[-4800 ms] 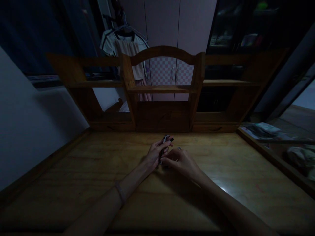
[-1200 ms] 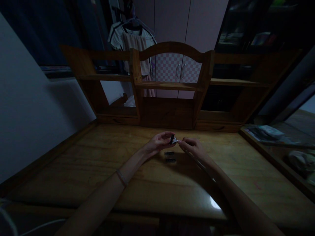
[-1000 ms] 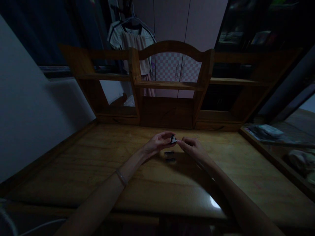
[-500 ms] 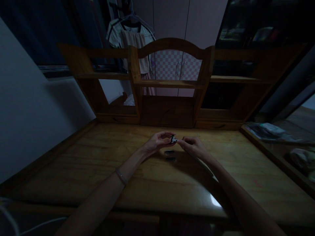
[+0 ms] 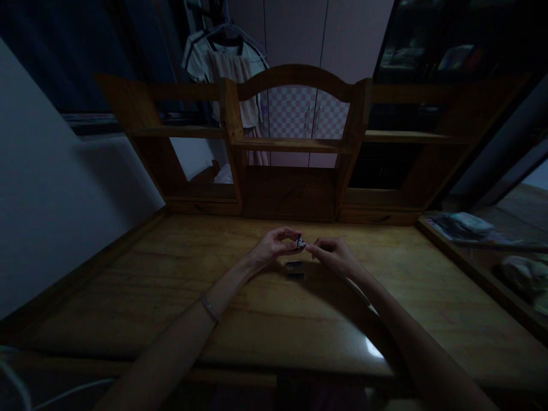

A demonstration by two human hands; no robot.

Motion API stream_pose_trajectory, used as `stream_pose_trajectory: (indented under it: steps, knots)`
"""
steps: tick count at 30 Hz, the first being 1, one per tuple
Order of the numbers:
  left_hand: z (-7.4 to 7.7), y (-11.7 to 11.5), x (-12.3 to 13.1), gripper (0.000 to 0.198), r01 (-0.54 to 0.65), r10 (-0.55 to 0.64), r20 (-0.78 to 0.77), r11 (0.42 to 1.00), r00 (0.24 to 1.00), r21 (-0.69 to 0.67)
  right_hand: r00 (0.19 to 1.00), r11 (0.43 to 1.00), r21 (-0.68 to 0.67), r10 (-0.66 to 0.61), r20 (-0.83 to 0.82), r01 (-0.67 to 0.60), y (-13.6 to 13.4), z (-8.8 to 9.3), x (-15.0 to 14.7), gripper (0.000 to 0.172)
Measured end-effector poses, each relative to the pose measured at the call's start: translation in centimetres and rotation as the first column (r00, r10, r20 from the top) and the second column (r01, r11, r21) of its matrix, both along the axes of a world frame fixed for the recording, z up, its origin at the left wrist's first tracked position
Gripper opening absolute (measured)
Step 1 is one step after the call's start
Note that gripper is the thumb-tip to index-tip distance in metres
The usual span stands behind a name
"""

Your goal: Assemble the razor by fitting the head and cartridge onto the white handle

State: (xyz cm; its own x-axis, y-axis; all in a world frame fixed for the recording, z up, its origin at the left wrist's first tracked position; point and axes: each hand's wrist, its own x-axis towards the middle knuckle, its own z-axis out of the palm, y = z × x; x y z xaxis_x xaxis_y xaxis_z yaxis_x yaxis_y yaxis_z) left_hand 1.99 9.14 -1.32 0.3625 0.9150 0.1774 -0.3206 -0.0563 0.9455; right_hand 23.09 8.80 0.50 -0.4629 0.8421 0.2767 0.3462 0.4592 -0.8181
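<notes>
Above the middle of the wooden desk (image 5: 240, 337), my left hand (image 5: 274, 246) pinches a small black and white object (image 5: 300, 244) between thumb and fingers. My right hand (image 5: 334, 253) is closed, its thumb and index fingertip at the right end of that same object. Below the hands, two small dark strips lie on the desk, an upper strip (image 5: 294, 264) and a lower strip (image 5: 296, 275), one in front of the other. The small object's details are too dim to tell.
A wooden shelf unit (image 5: 295, 145) stands along the desk's back edge. A long thin pale object (image 5: 358, 292) lies partly under my right forearm. Papers and a pale packet (image 5: 471, 222) sit on a side surface at right. A white cable (image 5: 72, 393) shows at lower left.
The view has shifted very slightly. Both hands stay at the small object, with its pale part turned a little; the two strips have not moved on the desk.
</notes>
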Motion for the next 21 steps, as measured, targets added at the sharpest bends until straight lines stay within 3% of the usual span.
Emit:
stream_pose_trajectory:
  steps: [6, 13, 21]
  knots:
    - [-0.2, 0.1, -0.1, 0.045, -0.029, 0.028, -0.142, 1.0, 0.989, -0.007, 0.997, 1.0, 0.02, -0.017, 0.073, 0.015, 0.2, -0.3, 0.2, 0.047]
    - [-0.2, 0.1, 0.2, 0.044, -0.036, 0.037, -0.106, 0.999, 0.994, 0.006, 0.99, 0.995, 0.001, -0.098, 0.1, 0.099, 0.0, -0.4, 0.1, 0.053]
    - [-1.0, 1.2, 0.3, 0.036, -0.134, 0.135, -0.097, 0.991, 0.986, 0.016, 0.999, 0.998, -0.052, -0.034, -0.022, 0.033, 0.0, -1.0, -0.1, 0.042]
